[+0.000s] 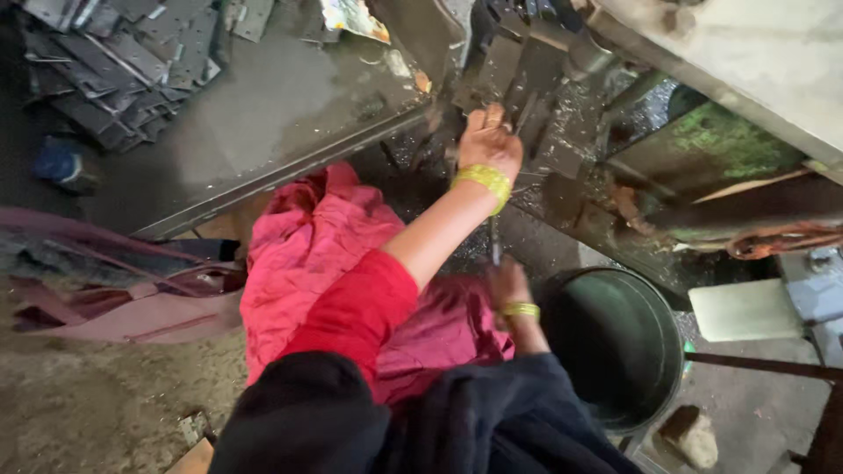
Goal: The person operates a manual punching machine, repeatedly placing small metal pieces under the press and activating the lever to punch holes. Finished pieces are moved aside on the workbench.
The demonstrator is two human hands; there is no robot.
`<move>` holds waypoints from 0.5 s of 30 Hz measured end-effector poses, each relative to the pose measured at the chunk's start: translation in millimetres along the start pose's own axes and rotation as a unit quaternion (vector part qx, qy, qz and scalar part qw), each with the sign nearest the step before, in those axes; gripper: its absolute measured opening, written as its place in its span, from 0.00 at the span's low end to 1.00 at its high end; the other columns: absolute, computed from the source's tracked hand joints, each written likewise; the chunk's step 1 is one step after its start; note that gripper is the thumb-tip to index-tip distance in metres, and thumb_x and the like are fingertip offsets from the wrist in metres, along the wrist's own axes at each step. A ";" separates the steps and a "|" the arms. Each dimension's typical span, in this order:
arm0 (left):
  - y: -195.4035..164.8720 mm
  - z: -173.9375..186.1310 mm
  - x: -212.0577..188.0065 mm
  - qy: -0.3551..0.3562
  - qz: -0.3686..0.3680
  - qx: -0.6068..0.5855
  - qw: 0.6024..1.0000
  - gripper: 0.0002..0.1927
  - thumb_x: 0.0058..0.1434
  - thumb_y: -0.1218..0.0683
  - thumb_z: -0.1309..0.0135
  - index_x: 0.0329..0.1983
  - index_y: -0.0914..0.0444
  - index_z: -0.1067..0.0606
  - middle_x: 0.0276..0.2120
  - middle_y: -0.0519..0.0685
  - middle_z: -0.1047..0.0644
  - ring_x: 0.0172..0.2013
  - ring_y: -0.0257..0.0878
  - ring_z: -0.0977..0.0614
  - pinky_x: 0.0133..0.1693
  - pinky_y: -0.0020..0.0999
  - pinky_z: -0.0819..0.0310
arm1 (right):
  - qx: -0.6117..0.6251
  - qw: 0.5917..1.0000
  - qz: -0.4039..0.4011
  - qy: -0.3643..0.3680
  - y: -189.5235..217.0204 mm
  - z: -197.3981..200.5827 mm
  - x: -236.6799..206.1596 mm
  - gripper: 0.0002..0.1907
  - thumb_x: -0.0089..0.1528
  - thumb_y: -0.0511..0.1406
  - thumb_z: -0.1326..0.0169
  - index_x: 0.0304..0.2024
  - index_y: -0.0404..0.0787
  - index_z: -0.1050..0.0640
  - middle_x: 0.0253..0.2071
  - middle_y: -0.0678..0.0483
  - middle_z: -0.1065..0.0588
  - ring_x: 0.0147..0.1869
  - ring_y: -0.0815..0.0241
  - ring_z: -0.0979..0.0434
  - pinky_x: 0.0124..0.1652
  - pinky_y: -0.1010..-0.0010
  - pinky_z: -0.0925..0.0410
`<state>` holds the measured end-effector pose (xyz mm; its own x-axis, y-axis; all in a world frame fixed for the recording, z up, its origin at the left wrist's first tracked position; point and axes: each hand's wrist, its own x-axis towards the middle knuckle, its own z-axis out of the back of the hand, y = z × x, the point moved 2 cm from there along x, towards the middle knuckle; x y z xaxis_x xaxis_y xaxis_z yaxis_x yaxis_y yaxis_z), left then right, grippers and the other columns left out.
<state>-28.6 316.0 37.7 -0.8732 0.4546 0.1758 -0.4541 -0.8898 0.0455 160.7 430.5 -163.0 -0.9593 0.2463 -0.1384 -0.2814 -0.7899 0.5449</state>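
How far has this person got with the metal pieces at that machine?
Done, it seems: a heap of flat metal pieces lies stacked on the workbench. In hand: the left hand reaches into the machine; the right hand is blurred beside the dark bucket. What remains cannot be told.

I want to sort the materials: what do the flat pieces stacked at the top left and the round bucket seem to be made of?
Flat pieces: probably sheet metal, dull grey, with thin straight edges. Bucket: dark green with a smooth, faintly glossy wall; plastic or painted metal, cannot tell.
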 end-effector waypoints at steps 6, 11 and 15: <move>-7.4 4.1 17.3 0.001 -0.002 0.013 1.000 0.16 0.61 0.52 0.54 0.42 0.56 0.17 0.60 0.50 0.25 0.66 0.44 0.34 0.58 0.42 0.46 | 0.001 0.999 -0.037 -0.015 4.4 -2.0 -1.5 0.26 0.66 0.51 0.50 0.41 0.31 0.25 0.40 0.29 0.24 0.44 0.27 0.24 0.44 0.44 0.32; -10.6 -7.1 18.7 0.001 0.009 -0.014 1.000 0.15 0.63 0.54 0.54 0.44 0.55 0.17 0.58 0.47 0.24 0.65 0.44 0.33 0.57 0.44 0.43 | -0.004 0.997 -0.075 0.016 -0.4 -5.9 1.0 0.29 0.65 0.53 0.46 0.41 0.30 0.25 0.39 0.26 0.24 0.46 0.25 0.24 0.44 0.43 0.31; -12.4 -12.4 38.2 0.040 0.025 -0.058 0.997 0.16 0.69 0.54 0.56 0.47 0.56 0.17 0.61 0.50 0.24 0.67 0.44 0.33 0.61 0.41 0.44 | 0.027 0.999 -0.015 0.012 -19.8 8.1 10.0 0.28 0.62 0.52 0.45 0.39 0.31 0.25 0.37 0.29 0.23 0.44 0.26 0.23 0.42 0.41 0.32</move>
<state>-58.5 344.9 31.7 -0.9047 0.4152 0.0955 -0.4225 -0.9031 -0.0763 156.9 453.2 -168.5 -0.9509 0.2556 -0.1745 -0.3089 -0.7507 0.5840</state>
